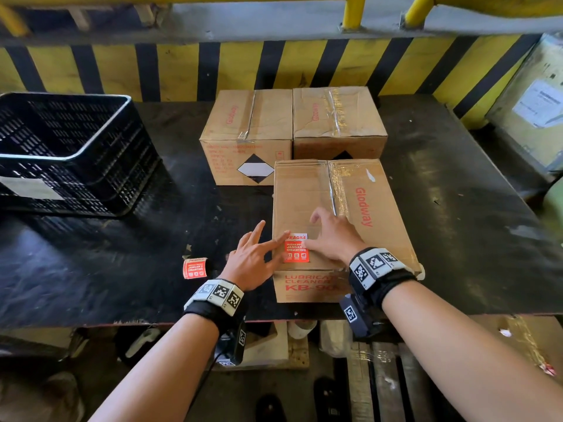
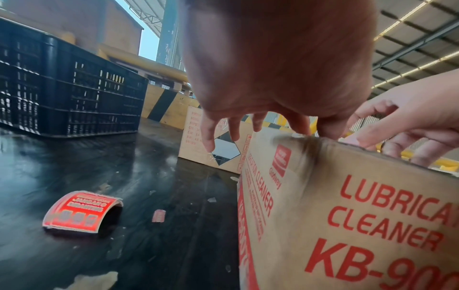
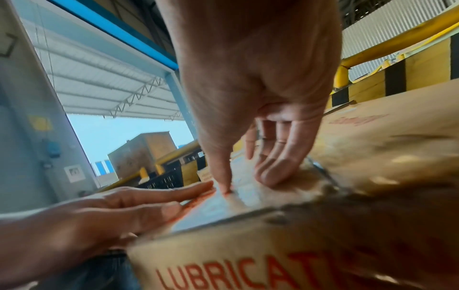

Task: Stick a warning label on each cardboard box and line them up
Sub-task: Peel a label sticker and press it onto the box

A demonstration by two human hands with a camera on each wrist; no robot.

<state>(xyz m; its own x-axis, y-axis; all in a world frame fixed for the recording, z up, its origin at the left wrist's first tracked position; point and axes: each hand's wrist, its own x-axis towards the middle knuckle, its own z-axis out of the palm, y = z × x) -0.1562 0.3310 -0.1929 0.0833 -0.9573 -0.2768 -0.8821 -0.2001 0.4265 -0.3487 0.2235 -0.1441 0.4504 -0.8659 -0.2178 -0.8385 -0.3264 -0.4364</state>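
A cardboard box (image 1: 359, 208) marked "Glodway" stands at the table's front edge, with a red FRAGILE label (image 1: 296, 248) stuck on the near left of its top. My left hand (image 1: 259, 257) presses the label's left edge with straight fingers. My right hand (image 1: 332, 236) lies flat on the box top, thumb on the label's right side. In the right wrist view the thumb (image 3: 223, 176) pushes down on the label (image 3: 218, 206). Two more taped boxes (image 1: 248, 129) (image 1: 338, 117) stand side by side behind. A roll of red labels (image 1: 195, 268) (image 2: 82, 212) lies left of the box.
A black slotted plastic crate (image 1: 70, 153) fills the table's left side. A yellow-and-black striped barrier (image 1: 182, 68) runs along the back. A pale container (image 1: 536, 108) stands at the far right. Small paper scraps (image 2: 159, 215) dot the dark tabletop (image 1: 457, 208).
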